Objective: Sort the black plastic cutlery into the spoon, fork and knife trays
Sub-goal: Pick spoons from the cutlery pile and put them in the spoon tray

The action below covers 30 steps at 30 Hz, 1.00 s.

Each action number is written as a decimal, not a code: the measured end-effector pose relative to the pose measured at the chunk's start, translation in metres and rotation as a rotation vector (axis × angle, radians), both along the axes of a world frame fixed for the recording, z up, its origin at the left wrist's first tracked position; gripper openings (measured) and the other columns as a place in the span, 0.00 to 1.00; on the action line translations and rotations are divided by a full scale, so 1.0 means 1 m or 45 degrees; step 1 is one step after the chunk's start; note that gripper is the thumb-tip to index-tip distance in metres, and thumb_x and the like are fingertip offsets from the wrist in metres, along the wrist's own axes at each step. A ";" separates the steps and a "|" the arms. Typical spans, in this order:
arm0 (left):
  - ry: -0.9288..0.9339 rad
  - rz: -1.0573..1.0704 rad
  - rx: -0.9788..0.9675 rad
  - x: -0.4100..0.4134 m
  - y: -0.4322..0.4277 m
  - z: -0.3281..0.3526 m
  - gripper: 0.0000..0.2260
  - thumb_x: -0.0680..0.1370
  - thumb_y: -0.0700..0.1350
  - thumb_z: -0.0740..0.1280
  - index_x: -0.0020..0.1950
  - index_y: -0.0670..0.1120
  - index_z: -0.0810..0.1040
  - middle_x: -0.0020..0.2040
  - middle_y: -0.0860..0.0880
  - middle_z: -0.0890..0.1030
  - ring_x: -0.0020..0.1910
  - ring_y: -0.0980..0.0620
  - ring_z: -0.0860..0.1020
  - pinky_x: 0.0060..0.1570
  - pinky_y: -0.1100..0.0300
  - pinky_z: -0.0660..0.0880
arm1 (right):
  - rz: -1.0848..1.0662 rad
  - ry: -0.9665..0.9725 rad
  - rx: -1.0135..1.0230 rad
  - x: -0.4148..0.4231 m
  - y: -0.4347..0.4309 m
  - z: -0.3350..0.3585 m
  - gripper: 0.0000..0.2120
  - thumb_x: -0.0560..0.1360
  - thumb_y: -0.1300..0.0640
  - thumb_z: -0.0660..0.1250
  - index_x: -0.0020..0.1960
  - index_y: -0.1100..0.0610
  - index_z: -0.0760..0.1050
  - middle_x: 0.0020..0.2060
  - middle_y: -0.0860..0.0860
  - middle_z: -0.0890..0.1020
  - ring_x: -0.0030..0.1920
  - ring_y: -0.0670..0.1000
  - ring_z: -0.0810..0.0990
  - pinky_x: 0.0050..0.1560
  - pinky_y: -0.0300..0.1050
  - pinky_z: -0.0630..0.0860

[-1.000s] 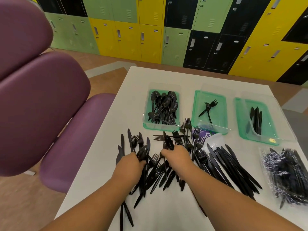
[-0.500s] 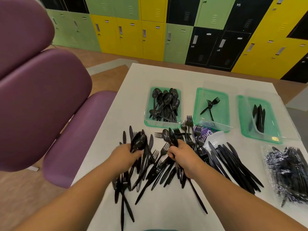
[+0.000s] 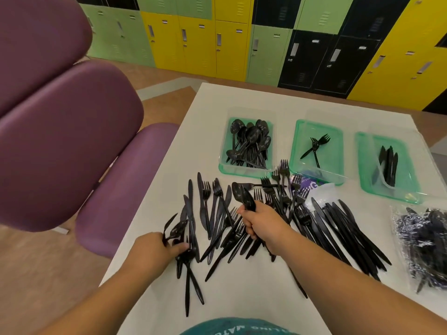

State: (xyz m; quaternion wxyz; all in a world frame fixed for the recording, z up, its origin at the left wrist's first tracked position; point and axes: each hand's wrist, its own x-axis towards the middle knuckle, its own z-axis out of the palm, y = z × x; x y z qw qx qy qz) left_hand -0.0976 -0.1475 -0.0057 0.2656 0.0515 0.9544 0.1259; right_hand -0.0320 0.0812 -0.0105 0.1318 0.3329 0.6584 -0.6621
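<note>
- Right hand [image 3: 263, 226] is fisted around a bundle of spoons [image 3: 244, 195], bowls poking out at the far end of the fist, handles running back toward the person.
- The spoon tray [image 3: 223, 163] lies straight beyond that fist, a little right, on the far side of the loose forks; the bundle's long axis already points roughly at it, so my read is that the right hand is the one to carry them across.
- Left hand [image 3: 154, 250] is at the near-left edge of the pile [image 3: 217, 226], fingers [image 3: 180, 247] curled into it and apparently pinching a spoon or two; the exact hold is hard to tell under the tangle.
- Everything is thin, glossy black plastic, the pieces crossing and overlapping, so they will likely snag on each other.
- Three shallow green trays with clear rims stand far across the white bench [image 3: 242, 305]: spoons heaped on the left, fork tray [image 3: 338, 151] with only a couple, knife tray [image 3: 362, 165] with a few.
- A row of knives [image 3: 343, 233] fans out right of the pile, beside a crinkly clear bag [image 3: 420, 240] of more cutlery.
</note>
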 end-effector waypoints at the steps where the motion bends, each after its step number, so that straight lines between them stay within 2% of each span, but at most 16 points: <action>1: -0.024 -0.009 -0.045 0.002 0.001 -0.002 0.22 0.70 0.64 0.69 0.34 0.46 0.71 0.31 0.50 0.73 0.31 0.56 0.70 0.27 0.63 0.63 | -0.004 -0.006 0.006 0.001 0.000 0.000 0.05 0.80 0.56 0.60 0.45 0.52 0.70 0.28 0.50 0.67 0.28 0.48 0.64 0.29 0.42 0.62; 5: -0.058 0.002 -0.108 0.004 0.008 -0.006 0.21 0.70 0.64 0.69 0.33 0.46 0.72 0.30 0.50 0.73 0.30 0.55 0.72 0.26 0.63 0.64 | -0.054 -0.014 -0.014 0.004 -0.005 0.000 0.04 0.80 0.57 0.60 0.48 0.55 0.72 0.28 0.50 0.67 0.27 0.48 0.64 0.28 0.42 0.61; 13: 0.005 0.054 0.026 -0.002 0.020 -0.004 0.14 0.76 0.49 0.64 0.35 0.42 0.73 0.29 0.49 0.74 0.27 0.54 0.70 0.25 0.63 0.66 | -0.030 -0.049 -0.034 0.013 -0.008 0.002 0.04 0.80 0.56 0.61 0.47 0.54 0.71 0.28 0.49 0.68 0.27 0.48 0.65 0.29 0.41 0.63; 16: 0.034 0.063 0.050 -0.006 0.021 0.000 0.13 0.77 0.47 0.63 0.35 0.42 0.73 0.30 0.48 0.75 0.27 0.54 0.71 0.24 0.63 0.65 | 0.012 -0.060 -0.048 0.017 -0.013 0.002 0.06 0.80 0.55 0.60 0.47 0.56 0.73 0.28 0.49 0.70 0.28 0.48 0.67 0.29 0.41 0.66; 20: 0.092 0.109 0.373 -0.008 0.035 0.016 0.11 0.79 0.44 0.60 0.41 0.42 0.77 0.35 0.48 0.81 0.31 0.52 0.76 0.29 0.60 0.70 | -0.062 -0.047 -0.175 0.013 -0.018 0.008 0.14 0.82 0.53 0.57 0.41 0.57 0.73 0.28 0.50 0.74 0.29 0.49 0.73 0.32 0.42 0.70; 24: -0.082 0.131 0.773 -0.003 0.073 0.032 0.13 0.82 0.44 0.57 0.42 0.45 0.77 0.36 0.47 0.84 0.35 0.49 0.81 0.41 0.56 0.77 | -0.201 0.005 -0.186 -0.007 -0.022 0.017 0.18 0.81 0.49 0.57 0.35 0.53 0.73 0.35 0.49 0.80 0.41 0.50 0.79 0.46 0.45 0.71; 26: -0.121 0.145 0.898 -0.004 0.093 0.036 0.12 0.82 0.45 0.55 0.42 0.49 0.75 0.37 0.47 0.84 0.38 0.50 0.82 0.42 0.58 0.77 | -0.274 0.024 -0.319 -0.019 -0.021 0.023 0.17 0.81 0.47 0.57 0.37 0.53 0.74 0.35 0.51 0.81 0.42 0.52 0.80 0.46 0.48 0.75; 28: -0.122 0.177 0.960 -0.011 0.111 0.038 0.10 0.82 0.47 0.56 0.44 0.52 0.74 0.42 0.48 0.82 0.43 0.49 0.80 0.48 0.54 0.77 | -0.351 0.043 -0.409 -0.031 -0.014 0.031 0.15 0.81 0.48 0.57 0.40 0.53 0.75 0.40 0.55 0.82 0.44 0.54 0.81 0.44 0.48 0.77; 30: -0.174 0.241 1.072 -0.020 0.127 0.037 0.08 0.82 0.49 0.56 0.53 0.52 0.74 0.45 0.49 0.81 0.47 0.51 0.80 0.53 0.52 0.76 | -0.371 0.055 -0.367 -0.044 -0.004 0.036 0.13 0.81 0.49 0.57 0.49 0.54 0.77 0.48 0.55 0.82 0.50 0.54 0.80 0.50 0.50 0.77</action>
